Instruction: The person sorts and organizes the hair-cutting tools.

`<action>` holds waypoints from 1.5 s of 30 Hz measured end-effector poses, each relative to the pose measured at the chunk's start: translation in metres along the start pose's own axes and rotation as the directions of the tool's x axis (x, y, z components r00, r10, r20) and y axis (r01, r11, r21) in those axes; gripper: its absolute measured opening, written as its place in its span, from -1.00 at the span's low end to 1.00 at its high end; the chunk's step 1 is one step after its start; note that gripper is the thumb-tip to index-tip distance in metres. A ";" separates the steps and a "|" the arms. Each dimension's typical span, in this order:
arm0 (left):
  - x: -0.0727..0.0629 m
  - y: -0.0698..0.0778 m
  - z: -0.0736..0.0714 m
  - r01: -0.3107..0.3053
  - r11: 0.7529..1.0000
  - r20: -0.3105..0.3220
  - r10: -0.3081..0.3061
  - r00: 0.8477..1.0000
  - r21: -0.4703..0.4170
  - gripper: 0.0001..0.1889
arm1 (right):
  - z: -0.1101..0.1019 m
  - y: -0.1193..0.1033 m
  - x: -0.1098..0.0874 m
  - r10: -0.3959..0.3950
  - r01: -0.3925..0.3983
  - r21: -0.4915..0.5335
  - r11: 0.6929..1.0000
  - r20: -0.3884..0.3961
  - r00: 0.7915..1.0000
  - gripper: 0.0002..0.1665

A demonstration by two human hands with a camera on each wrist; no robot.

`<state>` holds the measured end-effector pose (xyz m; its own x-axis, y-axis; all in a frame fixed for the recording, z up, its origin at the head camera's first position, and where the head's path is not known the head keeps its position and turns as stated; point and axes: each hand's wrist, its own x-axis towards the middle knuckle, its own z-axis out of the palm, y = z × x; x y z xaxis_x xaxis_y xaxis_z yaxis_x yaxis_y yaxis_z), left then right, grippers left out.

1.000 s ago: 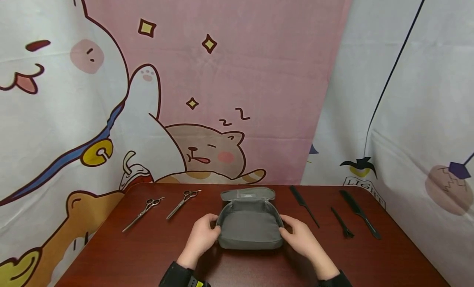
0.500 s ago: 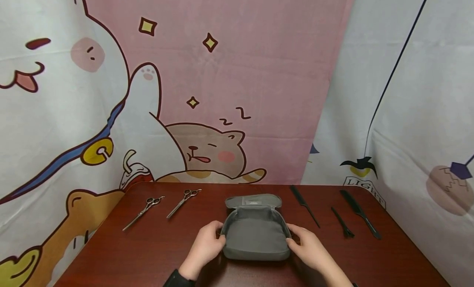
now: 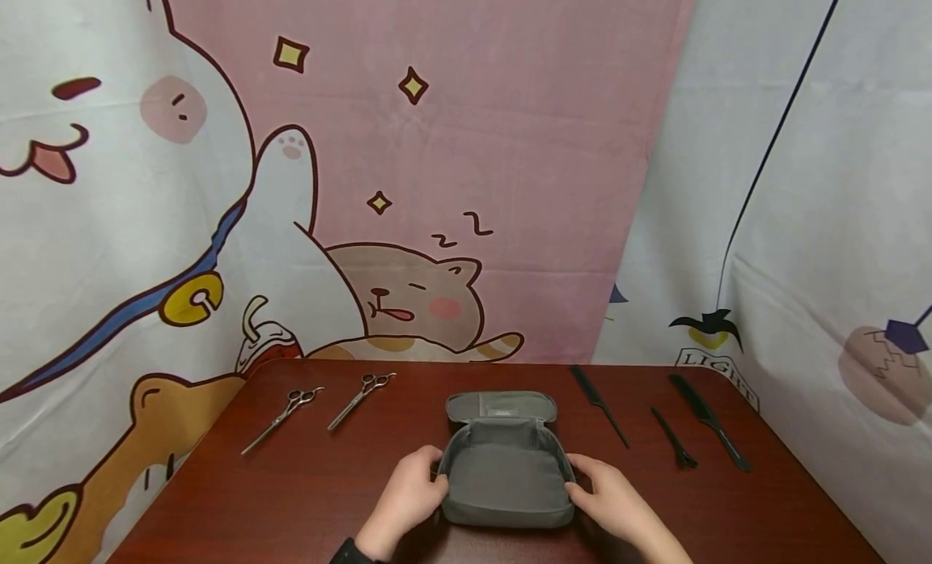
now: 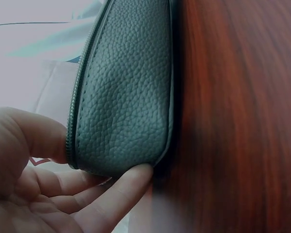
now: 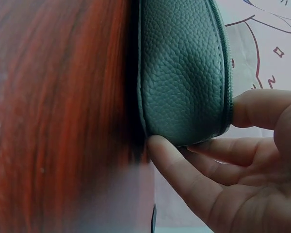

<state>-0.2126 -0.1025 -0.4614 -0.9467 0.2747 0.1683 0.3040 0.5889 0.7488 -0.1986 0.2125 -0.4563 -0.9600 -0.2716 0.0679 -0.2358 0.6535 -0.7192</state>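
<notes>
A grey-green zip case (image 3: 508, 477) of pebbled leather sits near the front of the table, its lid (image 3: 502, 404) folded back away from the person. Its inside shows a plain grey lining with nothing in it. My left hand (image 3: 409, 493) grips the left side wall, thumb over the zipped rim and fingers on the outside. Opposite it, my right hand (image 3: 610, 498) holds the right wall the same way. In the left wrist view, the zip teeth (image 4: 73, 121) run along the rim by the thumb. The right wrist view has a fingertip at the case's bottom edge (image 5: 140, 104).
On the left of the reddish-brown table (image 3: 291, 499) lie two pairs of scissors (image 3: 280, 420) with silver blades. To the right are a black tail comb (image 3: 597, 400), a black hair clip (image 3: 673, 438) and a black handled comb (image 3: 706, 418). A cartoon-printed curtain (image 3: 510, 143) hangs behind.
Both hands have drawn the case towards the person and slightly to the right, its lid still folded back. The scissors, combs and clip have stayed where they were.
</notes>
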 end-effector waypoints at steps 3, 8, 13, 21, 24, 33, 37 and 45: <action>0.001 0.000 0.001 0.005 1.000 0.012 -0.005 1.000 0.008 -0.72 | 0.000 0.001 0.000 -0.002 0.002 -0.009 1.000 0.006 1.000 -0.45; 0.002 -0.001 0.000 0.014 1.000 0.032 -0.015 0.999 0.012 -0.70 | -0.002 0.002 0.001 -0.002 0.002 -0.001 1.000 0.035 0.999 -0.43; 0.002 -0.002 0.000 -0.007 0.999 0.029 0.006 1.000 0.042 -0.73 | -0.003 0.003 0.001 0.032 -0.035 0.036 0.999 0.071 0.997 -0.38; 0.003 -0.002 -0.006 0.030 0.998 0.076 -0.034 0.997 0.046 -0.63 | -0.003 0.004 0.002 0.050 -0.053 0.038 0.998 0.076 0.996 -0.37; 0.002 -0.002 -0.010 0.048 0.998 0.097 -0.051 0.994 0.030 -0.59 | -0.004 0.004 0.001 0.047 -0.051 0.038 0.998 0.079 0.996 -0.37; 0.003 -0.005 -0.023 0.065 0.998 0.089 -0.066 0.994 0.011 -0.51 | -0.005 0.005 0.002 0.041 -0.044 0.031 0.999 0.086 0.995 -0.37; 0.003 -0.006 -0.028 0.086 0.996 0.047 -0.087 0.995 0.032 -0.49 | -0.005 0.005 0.002 0.028 -0.029 0.022 0.999 0.075 0.997 -0.38; 0.009 -0.012 -0.033 0.098 0.979 -0.096 -0.082 0.992 0.176 -0.49 | -0.005 0.007 0.002 0.035 -0.038 0.031 0.999 0.079 0.996 -0.37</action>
<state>-0.2278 -0.1320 -0.4478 -0.9742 0.1513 0.1673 0.2240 0.7376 0.6370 -0.2030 0.2195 -0.4576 -0.9527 -0.3036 -0.0126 -0.1944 0.6408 -0.7427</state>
